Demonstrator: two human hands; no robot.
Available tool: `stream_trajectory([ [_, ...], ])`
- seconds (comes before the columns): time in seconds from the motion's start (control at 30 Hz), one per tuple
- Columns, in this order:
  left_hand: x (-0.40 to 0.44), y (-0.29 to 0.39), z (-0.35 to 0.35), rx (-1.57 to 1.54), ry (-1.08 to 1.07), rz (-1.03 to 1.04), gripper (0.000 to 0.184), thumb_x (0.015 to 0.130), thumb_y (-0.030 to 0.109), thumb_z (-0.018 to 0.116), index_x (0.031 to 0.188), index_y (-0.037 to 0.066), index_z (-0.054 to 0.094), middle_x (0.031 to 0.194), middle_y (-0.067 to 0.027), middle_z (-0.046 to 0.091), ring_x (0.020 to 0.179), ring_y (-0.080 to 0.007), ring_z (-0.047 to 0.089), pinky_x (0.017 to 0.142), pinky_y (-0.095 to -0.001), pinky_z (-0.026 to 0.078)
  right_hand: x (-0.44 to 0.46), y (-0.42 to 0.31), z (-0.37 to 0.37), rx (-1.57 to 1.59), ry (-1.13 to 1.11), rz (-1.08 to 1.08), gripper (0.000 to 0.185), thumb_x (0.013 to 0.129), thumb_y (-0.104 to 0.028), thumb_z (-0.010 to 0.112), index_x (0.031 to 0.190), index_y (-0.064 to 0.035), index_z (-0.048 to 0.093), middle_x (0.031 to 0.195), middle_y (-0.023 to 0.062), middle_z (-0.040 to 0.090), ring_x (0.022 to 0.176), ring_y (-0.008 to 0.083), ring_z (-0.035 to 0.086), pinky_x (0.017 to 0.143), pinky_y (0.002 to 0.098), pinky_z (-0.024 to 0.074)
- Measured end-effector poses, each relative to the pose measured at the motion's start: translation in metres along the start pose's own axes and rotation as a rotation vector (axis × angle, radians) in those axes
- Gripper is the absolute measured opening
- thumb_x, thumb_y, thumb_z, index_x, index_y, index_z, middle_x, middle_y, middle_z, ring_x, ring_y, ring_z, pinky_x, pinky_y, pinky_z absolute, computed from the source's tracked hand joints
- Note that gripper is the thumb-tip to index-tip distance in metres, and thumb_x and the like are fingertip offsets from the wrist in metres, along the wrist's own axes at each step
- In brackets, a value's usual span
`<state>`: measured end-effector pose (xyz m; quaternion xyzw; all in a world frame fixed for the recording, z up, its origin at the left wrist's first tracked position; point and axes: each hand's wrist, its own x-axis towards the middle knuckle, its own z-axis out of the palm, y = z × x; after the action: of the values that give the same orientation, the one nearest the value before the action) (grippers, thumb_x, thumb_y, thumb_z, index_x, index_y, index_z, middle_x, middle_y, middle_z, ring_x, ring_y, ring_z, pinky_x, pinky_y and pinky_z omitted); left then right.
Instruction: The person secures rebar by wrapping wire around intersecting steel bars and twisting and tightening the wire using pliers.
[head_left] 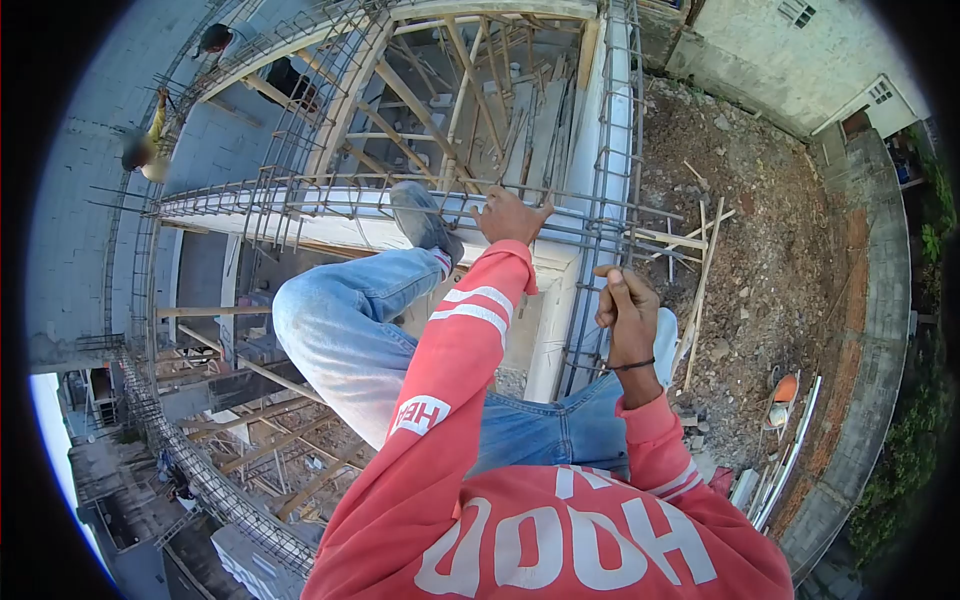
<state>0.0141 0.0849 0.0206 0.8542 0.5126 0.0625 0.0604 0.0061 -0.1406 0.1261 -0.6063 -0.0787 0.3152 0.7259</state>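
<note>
My left hand (510, 216) is over the top bars of a rebar cage (575, 200) where two beams meet. Its fingers curl down around a bar, with the thumb out to the right; the fingertips are partly hidden. Closer to me, my right hand (628, 312) is closed above the cage that runs lengthwise (585, 335), index finger bent toward the left and thumb pressed near it. Whatever it may hold is too small to name. White-faced beam formwork (550, 335) lies beneath the bars, and my shoe (420, 215) rests against the crosswise cage.
Timber props and planks (540, 130) fill the bay ahead, far below. To the right, rubble ground (740, 200) drops away, with loose sticks (705, 290) and a wheelbarrow (782, 400). Another person (140, 150) is at the left by more rebar (120, 200). Bar ends stick out nearby.
</note>
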Motion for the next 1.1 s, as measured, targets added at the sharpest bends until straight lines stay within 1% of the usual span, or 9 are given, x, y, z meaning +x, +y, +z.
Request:
stream_trajectory([
  [0.07,0.004,0.0,-0.022,-0.07,-0.234,-0.027,0.1,0.063,0.069,0.074,0.12,-0.011,0.052,0.112,-0.0212,0.064,0.098,-0.0325,0.067,0.089,-0.0411,0.049,0.001,0.01,-0.007,0.002,0.016,0.029,0.029,0.1,-0.024,0.055,0.099,0.0012,0.068,0.06,-0.0043,0.044,0.049,0.0039,0.037,0.044,0.0215,0.031],
  [0.43,0.009,-0.008,-0.014,-0.06,-0.241,0.053,0.098,0.064,0.067,0.076,0.116,-0.013,0.052,0.104,-0.0193,0.067,0.093,-0.0328,0.069,0.08,-0.0396,0.055,-0.003,0.03,-0.024,-0.083,0.014,0.133,0.03,0.099,-0.027,0.056,0.099,-0.0005,0.07,0.06,-0.0043,0.046,0.047,0.003,0.039,0.042,0.02,0.0296],
  [0.5,0.008,-0.01,-0.011,-0.039,-0.161,0.086,0.083,0.071,0.062,0.074,0.11,-0.009,0.059,0.099,-0.0214,0.068,0.091,-0.0351,0.069,0.079,-0.0431,0.055,-0.006,0.034,-0.026,-0.07,0.021,0.133,0.03,0.099,-0.027,0.056,0.099,-0.0007,0.069,0.059,-0.0041,0.046,0.047,0.0032,0.039,0.042,0.0201,0.0295],
  [0.53,0.009,-0.022,-0.001,-0.038,-0.163,0.087,0.083,0.071,0.062,0.074,0.11,-0.009,0.059,0.099,-0.0214,0.068,0.091,-0.0351,0.069,0.079,-0.0431,0.055,-0.009,0.036,-0.026,-0.057,0.028,0.136,0.029,0.099,-0.027,0.056,0.099,-0.0009,0.069,0.059,-0.0039,0.046,0.047,0.0033,0.039,0.042,0.0202,0.0294],
  [0.6,0.024,-0.038,0.004,-0.147,-0.143,0.154,0.062,0.078,0.053,0.071,0.1,-0.005,0.065,0.095,-0.0258,0.068,0.091,-0.0399,0.068,0.08,-0.0472,0.054,-0.012,0.031,-0.029,-0.083,0.04,0.106,0.029,0.099,-0.027,0.055,0.099,-0.0009,0.069,0.059,-0.0038,0.045,0.048,0.0035,0.039,0.042,0.0204,0.0292],
  [0.63,0.031,-0.038,0.002,-0.144,-0.145,0.171,0.062,0.078,0.053,0.071,0.1,-0.005,0.065,0.095,-0.0258,0.068,0.091,-0.0399,0.068,0.08,-0.0472,0.054,-0.014,0.03,-0.029,-0.098,0.065,0.092,0.029,0.1,-0.026,0.055,0.098,-0.0009,0.069,0.058,-0.0038,0.045,0.048,0.0037,0.038,0.042,0.0206,0.0289],
  [0.7,0.025,-0.043,0.002,-0.181,-0.191,0.164,0.045,0.085,0.044,0.064,0.087,-0.001,0.069,0.095,-0.0264,0.067,0.087,-0.0414,0.067,0.075,-0.0471,0.055,-0.022,0.033,-0.035,-0.087,0.099,0.106,0.029,0.1,-0.026,0.055,0.098,-0.0009,0.068,0.058,-0.0039,0.044,0.048,0.0037,0.037,0.043,0.0208,0.0285],
  [1.03,0.044,-0.056,0.017,-0.1,-0.247,0.395,0.043,0.088,0.041,0.063,0.092,-0.001,0.067,0.091,-0.0263,0.067,0.09,-0.0416,0.067,0.081,-0.0487,0.054,-0.016,0.031,-0.022,0.018,0.015,0.124,0.029,0.1,-0.026,0.053,0.101,-0.0005,0.067,0.057,-0.0054,0.038,0.048,0.0027,0.032,0.042,0.021,0.025],
  [1.1,0.041,-0.056,0.011,-0.111,-0.274,0.358,0.043,0.087,0.041,0.064,0.092,-0.002,0.067,0.092,-0.0264,0.068,0.091,-0.0414,0.067,0.08,-0.0486,0.054,-0.018,0.033,-0.022,0.026,0.025,0.183,0.029,0.101,-0.025,0.052,0.101,-0.0003,0.067,0.058,-0.0055,0.037,0.048,0.0028,0.031,0.043,0.021,0.0253],
])
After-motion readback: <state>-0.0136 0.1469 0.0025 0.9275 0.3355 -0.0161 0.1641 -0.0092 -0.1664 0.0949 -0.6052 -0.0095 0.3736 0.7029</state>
